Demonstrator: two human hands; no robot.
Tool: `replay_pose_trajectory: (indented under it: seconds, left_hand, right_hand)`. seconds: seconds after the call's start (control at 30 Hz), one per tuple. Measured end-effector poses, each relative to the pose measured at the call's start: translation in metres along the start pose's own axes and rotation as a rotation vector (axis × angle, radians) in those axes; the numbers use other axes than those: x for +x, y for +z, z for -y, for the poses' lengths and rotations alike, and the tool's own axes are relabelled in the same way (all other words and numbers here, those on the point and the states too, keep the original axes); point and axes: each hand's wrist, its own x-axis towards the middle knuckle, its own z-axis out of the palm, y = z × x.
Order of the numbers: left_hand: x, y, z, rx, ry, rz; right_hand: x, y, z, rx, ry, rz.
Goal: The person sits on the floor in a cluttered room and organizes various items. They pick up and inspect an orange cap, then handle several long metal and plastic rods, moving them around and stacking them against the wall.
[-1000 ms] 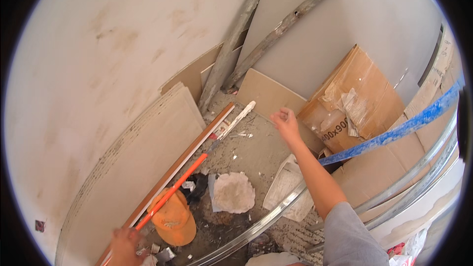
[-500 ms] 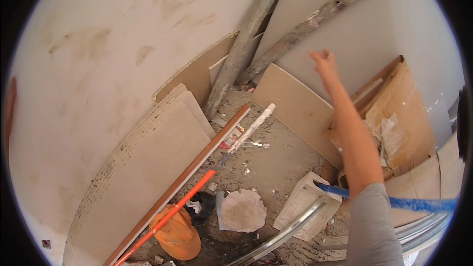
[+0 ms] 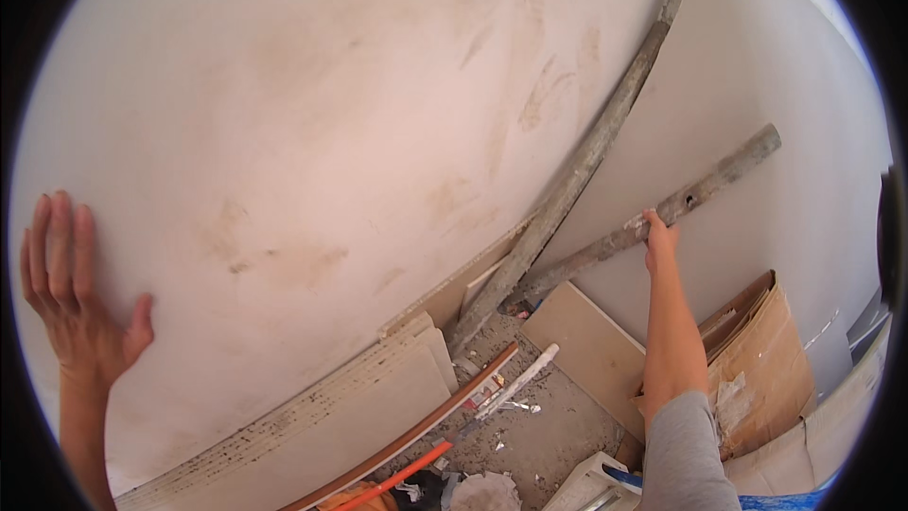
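My left hand lies against the pale, smudged wall on the left, its fingers spread and nothing in it. On the right, my right hand grips a grey, dirt-caked pipe near its middle. This pipe slants up to the right along the grey wall and has a round hole above my hand. Its lower end reaches the corner. A second, longer grey pipe leans upright in that corner, touched by neither hand.
Stacked boards lean on the left wall; another board stands under the gripped pipe. Folded cardboard leans at the right. A brown strip, an orange pole, a white-crusted stick and a pale container lie below amid debris.
My right hand has gone from empty, held out in the air, to gripping the shorter pipe. My left hand now shows against the wall. The view has tilted upward.
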Motion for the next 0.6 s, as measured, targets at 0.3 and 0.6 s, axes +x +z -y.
replay_pose_trajectory:
  seconds: [0.3, 0.6]
  left_hand:
    - [0.008, -0.010, -0.003, -0.057, -0.055, -0.016]
    - [-0.004, 0.000, -0.009, -0.102, -0.148, -0.097]
  right_hand:
    - [-0.091, 0.039, 0.064, 0.112, -0.327, -0.067]
    - [-0.249, -0.022, 0.271, 0.094, -0.595, 0.585]
